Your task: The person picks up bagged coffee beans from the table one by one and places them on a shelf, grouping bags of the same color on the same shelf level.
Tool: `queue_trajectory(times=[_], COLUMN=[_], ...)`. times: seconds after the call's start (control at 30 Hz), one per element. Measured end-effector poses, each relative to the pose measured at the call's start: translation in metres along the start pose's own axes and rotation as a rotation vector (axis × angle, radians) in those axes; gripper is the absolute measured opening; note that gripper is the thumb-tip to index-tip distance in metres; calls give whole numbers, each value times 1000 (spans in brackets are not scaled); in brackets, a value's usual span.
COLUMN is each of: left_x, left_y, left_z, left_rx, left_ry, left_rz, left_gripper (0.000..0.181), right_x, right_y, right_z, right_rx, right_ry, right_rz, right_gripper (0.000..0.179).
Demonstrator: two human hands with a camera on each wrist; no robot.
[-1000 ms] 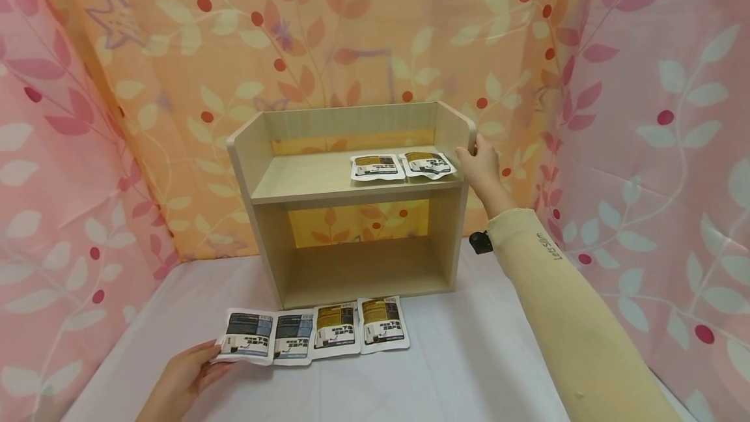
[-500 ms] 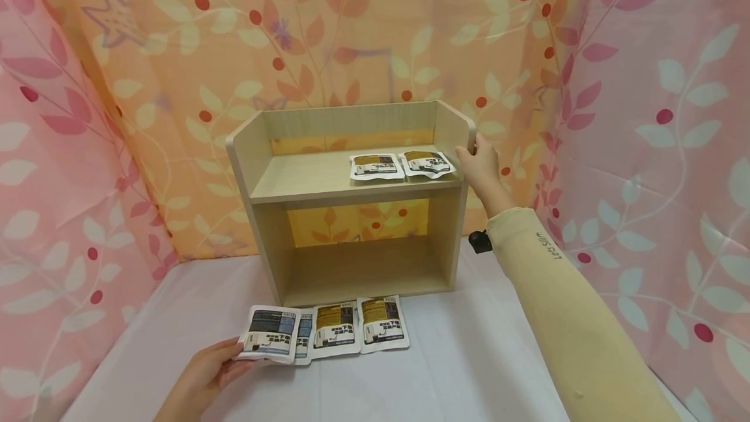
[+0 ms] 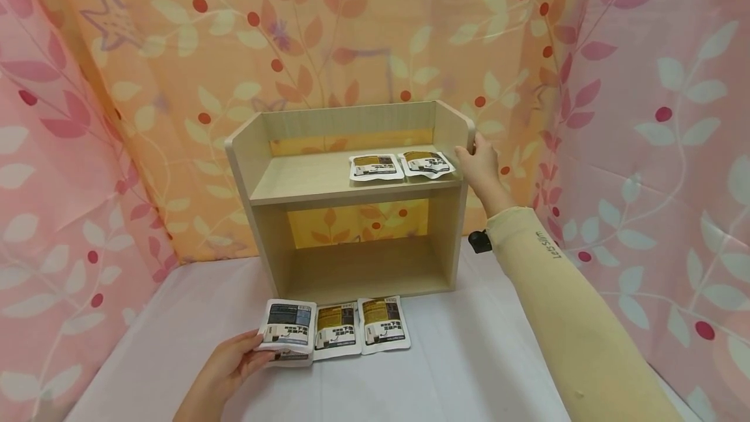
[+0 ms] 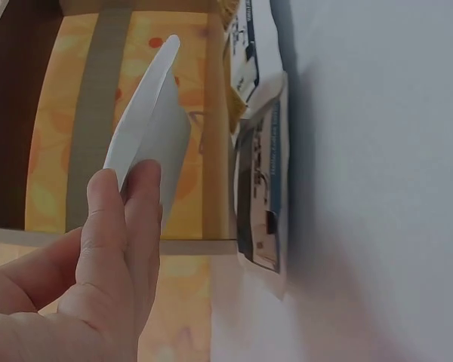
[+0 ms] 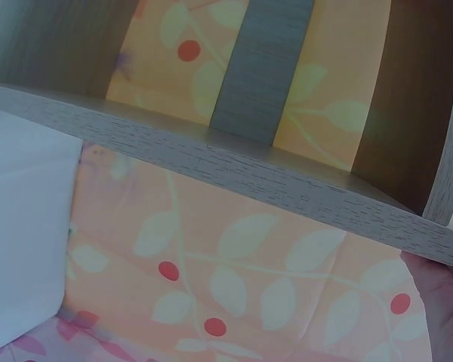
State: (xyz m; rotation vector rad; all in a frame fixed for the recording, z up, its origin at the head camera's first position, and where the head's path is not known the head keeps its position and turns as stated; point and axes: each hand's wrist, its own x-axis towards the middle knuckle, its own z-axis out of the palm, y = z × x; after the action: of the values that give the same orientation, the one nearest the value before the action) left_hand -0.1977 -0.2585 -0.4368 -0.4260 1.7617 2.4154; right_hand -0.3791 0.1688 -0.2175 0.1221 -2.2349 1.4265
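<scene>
My left hand pinches the left edge of a flat white pouch with a blue-and-dark label. In the left wrist view this held pouch is raised and apart from the row on the table. It mostly covers another pouch beneath it in the head view. Two pouches with brown-gold labels lie to its right, a nearer brown pouch and a farther one. My right hand grips the right side panel of a pale wooden shelf.
On the shelf's upper board, at the right, lie two more pouches, a flat one and a slightly tilted one. A small black object sits behind my right forearm. Floral curtains enclose the white-covered table.
My left hand has lifted the leftmost blue-labelled pouch and carried it right, over the neighbouring pouch. The right hand stays on the shelf panel.
</scene>
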Motion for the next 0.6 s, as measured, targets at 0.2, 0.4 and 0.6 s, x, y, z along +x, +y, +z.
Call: queue_trajectory(times=[0.2,0.4,0.6], left_x=[8,15,19], left_y=[5,1,0], left_z=[12,21,27], left_rx=[8,-14,-43], left_ry=[-23,-41,-25], left_rz=[12,11,3], left_gripper=[47,45,45], right_x=[0,-1,-1], right_y=[-1,-2,-3], right_z=[-1,-1,0], right_rx=[4,-4,-9], right_ry=[7,1,6], right_rz=[-5,6,10], right_gripper=[41,39,39])
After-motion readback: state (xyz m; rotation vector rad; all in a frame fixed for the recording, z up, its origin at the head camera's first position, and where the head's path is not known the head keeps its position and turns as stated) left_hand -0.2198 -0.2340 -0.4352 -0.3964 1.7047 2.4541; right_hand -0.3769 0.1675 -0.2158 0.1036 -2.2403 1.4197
